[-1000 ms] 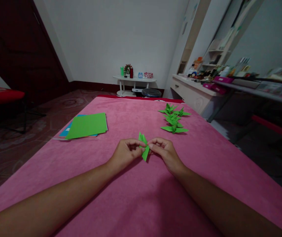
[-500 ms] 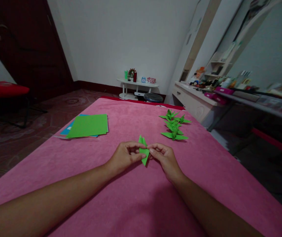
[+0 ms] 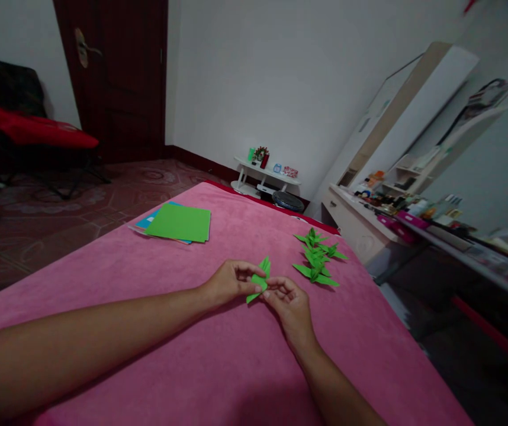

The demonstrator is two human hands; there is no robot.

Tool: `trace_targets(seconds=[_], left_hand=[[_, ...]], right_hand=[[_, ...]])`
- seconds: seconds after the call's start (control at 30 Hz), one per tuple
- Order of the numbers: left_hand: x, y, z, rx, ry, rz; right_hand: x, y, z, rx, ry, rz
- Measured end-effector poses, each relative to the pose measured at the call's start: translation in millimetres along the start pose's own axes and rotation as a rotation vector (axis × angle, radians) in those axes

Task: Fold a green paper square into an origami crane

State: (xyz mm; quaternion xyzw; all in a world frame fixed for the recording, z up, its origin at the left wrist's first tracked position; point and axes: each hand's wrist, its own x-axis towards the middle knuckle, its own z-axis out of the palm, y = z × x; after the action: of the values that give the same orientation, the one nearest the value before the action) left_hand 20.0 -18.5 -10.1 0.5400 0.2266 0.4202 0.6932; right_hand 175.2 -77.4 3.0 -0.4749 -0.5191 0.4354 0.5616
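Both my hands meet over the middle of a pink cloth-covered table. My left hand and my right hand pinch a small folded green paper piece between their fingertips, just above the cloth. Its pointed flaps stick up and down between the two hands. To the right of it lie several finished green folded paper figures in a row. A stack of flat paper sheets, green on top of blue, lies at the far left of the table.
A dark door and a red-cushioned chair stand at the left. A small white shelf table with little items is by the far wall. A cluttered desk and tall mirror run along the right.
The view has swung left and tilted, showing the door and chair. My hands keep pinching the green paper piece, which has turned to lie more slanted between my fingers.
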Motion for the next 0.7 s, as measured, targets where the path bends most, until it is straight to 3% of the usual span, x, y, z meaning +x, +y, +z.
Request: trace_targets(seconds=[0.2,0.33,0.47,0.7], left_hand=[[-0.2,2.5,1.9,0.116,0.048,0.026],[-0.6,-0.5,0.1,0.1,-0.01,0.028],[-0.3,-2.3,-1.9,0.203,-0.06,0.077],[-1.0,5.7,1.7,-0.029,0.029,0.003]], right_hand=[[-0.8,0.3,-0.3,0.082,-0.016,0.024],[-1.8,-1.8,-0.4,0.171,-0.07,0.07],[-1.7,-2.7,0.6,0.115,-0.093,0.098],[0.8,1.5,-3.3,0.198,0.151,0.111]])
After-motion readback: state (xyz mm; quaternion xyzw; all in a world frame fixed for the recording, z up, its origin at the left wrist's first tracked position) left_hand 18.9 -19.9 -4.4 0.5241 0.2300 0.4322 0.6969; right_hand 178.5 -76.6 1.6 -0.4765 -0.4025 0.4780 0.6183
